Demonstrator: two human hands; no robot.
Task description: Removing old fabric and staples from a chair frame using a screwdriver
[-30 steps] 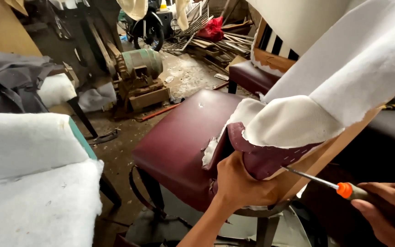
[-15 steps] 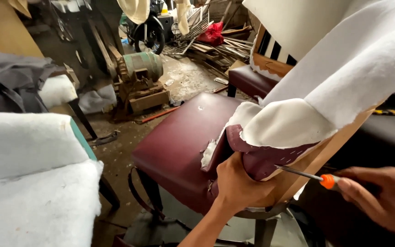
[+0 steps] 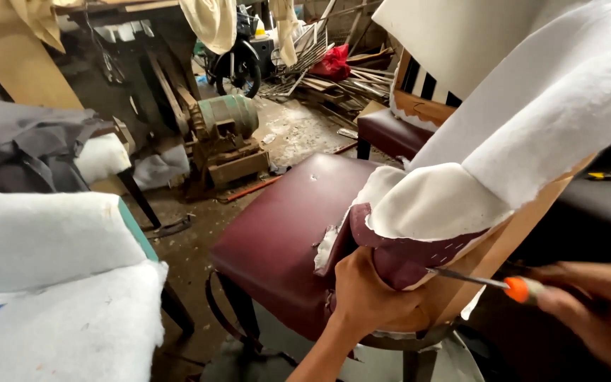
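Note:
A chair with a maroon seat (image 3: 284, 226) stands in front of me, its back stripped to white foam padding (image 3: 532, 120) and a wooden frame (image 3: 510, 233). A loose flap of maroon cover (image 3: 404, 258) hangs at the base of the back. My left hand (image 3: 369, 297) grips the lower edge of this flap against the frame. My right hand (image 3: 595, 311) holds an orange-handled screwdriver (image 3: 482, 281), its metal tip pushed under the flap's stapled edge.
A white foam cushion (image 3: 44, 276) lies at the lower left. Grey fabric (image 3: 15, 141) is heaped beyond it. A green motor (image 3: 224, 120) sits on the dirty floor. A second maroon chair (image 3: 390, 131), a motorbike (image 3: 235, 64) and scrap wood (image 3: 334, 85) stand behind.
My right hand has pushed the screwdriver leftward, so its tip now sits under the maroon flap. My left hand has stayed on the flap.

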